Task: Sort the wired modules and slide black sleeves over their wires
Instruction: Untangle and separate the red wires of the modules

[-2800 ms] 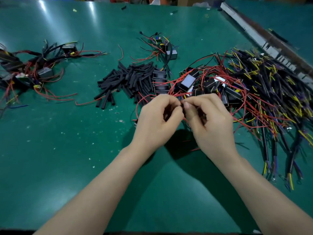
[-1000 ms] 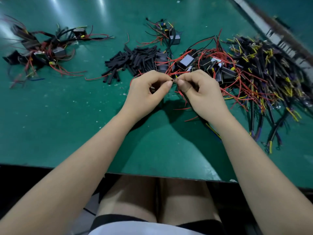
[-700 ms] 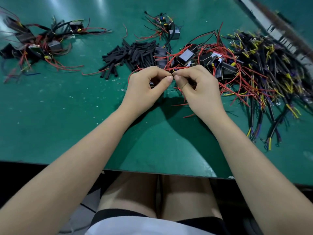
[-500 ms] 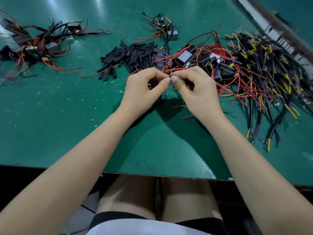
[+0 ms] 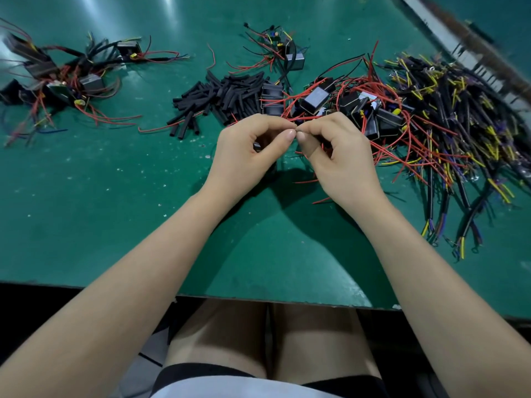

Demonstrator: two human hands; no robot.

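Note:
My left hand point(image 5: 247, 156) and my right hand point(image 5: 339, 156) meet fingertip to fingertip over the middle of the green table point(image 5: 115, 196). Both pinch thin red wires point(image 5: 298, 119) that run back to a black module, mostly hidden under my left palm. Whether a sleeve sits between my fingertips is too small to tell. Behind my hands lies a heap of short black sleeves point(image 5: 221, 96). Right of it is a tangle of black modules with red wires point(image 5: 353, 104).
A group of wired modules point(image 5: 57, 81) lies at the far left, and a smaller one point(image 5: 284, 50) at the back centre. Black cables with yellow ends point(image 5: 465, 133) spread across the right. A metal rail point(image 5: 474, 53) runs along the right edge. My knees show below the table's front edge.
Since 2.8 s ago my view has tipped down, showing the table edge and my knees. My hands stay pinched together on the red wires, shifting only slightly.

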